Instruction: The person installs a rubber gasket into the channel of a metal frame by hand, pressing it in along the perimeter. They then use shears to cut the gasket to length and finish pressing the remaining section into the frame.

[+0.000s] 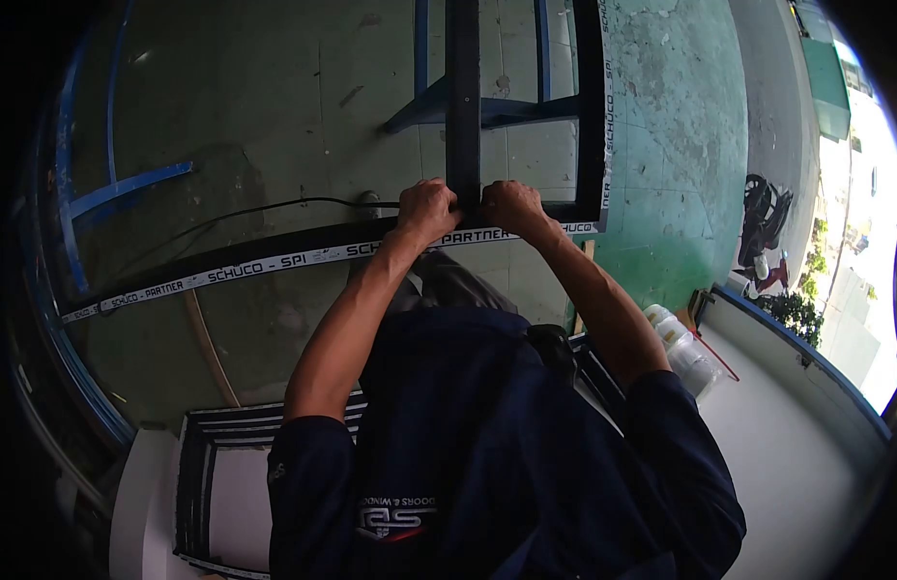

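Navy shirt front [448, 387] is filling the near view, w/ the black frame [274, 235] lying just beyond, above blue supports [429, 104]. L hand [427, 208] and R hand [514, 205] are bracketing the crossbar [464, 116] where it's meeting the long taped rail — fingers are curling inward, but how tight the grip is, or on what exactly, can't tell b/c the tips are hidden. Even pressure both sides is prob. helping most w/ a steady, square joint — esp. w/ thin cable [274, 204] lying close by.

Navy shirt [448, 416], SPI logo [395, 520], grey trousers [458, 285].
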Demonstrator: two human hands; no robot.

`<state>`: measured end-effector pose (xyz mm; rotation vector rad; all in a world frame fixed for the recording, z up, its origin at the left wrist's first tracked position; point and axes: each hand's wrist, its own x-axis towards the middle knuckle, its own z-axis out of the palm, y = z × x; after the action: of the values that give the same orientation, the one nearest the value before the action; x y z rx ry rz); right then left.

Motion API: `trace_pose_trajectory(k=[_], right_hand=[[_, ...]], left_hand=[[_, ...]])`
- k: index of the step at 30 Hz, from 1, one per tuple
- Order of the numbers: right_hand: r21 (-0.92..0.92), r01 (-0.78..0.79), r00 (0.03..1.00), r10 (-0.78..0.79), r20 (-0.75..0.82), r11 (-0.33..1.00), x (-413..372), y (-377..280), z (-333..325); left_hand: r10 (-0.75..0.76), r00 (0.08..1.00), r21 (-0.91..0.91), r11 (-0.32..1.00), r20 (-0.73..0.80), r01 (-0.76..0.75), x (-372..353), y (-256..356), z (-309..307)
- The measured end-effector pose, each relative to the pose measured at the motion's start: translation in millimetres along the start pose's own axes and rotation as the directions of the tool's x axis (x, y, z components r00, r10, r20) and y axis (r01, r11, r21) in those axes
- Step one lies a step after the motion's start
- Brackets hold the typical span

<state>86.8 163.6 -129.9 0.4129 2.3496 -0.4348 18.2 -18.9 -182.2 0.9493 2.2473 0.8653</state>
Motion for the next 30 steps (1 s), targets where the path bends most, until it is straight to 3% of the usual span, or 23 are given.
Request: trace_pose_trajectory(k=[3,8,12,16,19,22,26,30], right_hand=[[-0.071,0.052,0.983,-0.064,-0.173,0.996,-1,-1,20],[0.069,-0.091,0.993,0.096,-0.066,0.993,-4,-2,4],[0.113,-0.093,0.988,0.106,-0.115,0.989,-9,-7,17],[0.069,-0.029,0.961,0.047,-0.274,0.997,-4,-5,35],[0.073,-0.006,0.973,0.023,-0.231,0.997,0,-3,33],[0.208,-0.036,0.991,0.061,-0.117,0.978,-7,-4,16],[0.208,-0.033,0.983,0.069,-0.169,0.978,-4,-4,27],[0.139,-0.037,0.978,0.065,-0.199,0.99,2,-7,35]], left_hand=[[0.004,0.995,0.026,1.0,0.099,-0.006,4,2,-5],[-0.078,0.971,-0.033,0.996,0.226,0.088,11,12,-18],[-0.113,0.976,-0.004,0.993,0.187,0.115,9,11,-8],[-0.103,0.984,0.036,0.994,0.149,0.099,6,17,-5],[-0.11,0.985,0.046,0.993,0.132,0.104,4,22,-7],[-0.122,0.989,0.061,0.991,0.086,0.117,5,24,-5],[-0.21,0.972,0.08,0.976,0.109,0.202,4,27,-2],[-0.207,0.969,0.183,0.966,0.133,0.181,9,28,3]])
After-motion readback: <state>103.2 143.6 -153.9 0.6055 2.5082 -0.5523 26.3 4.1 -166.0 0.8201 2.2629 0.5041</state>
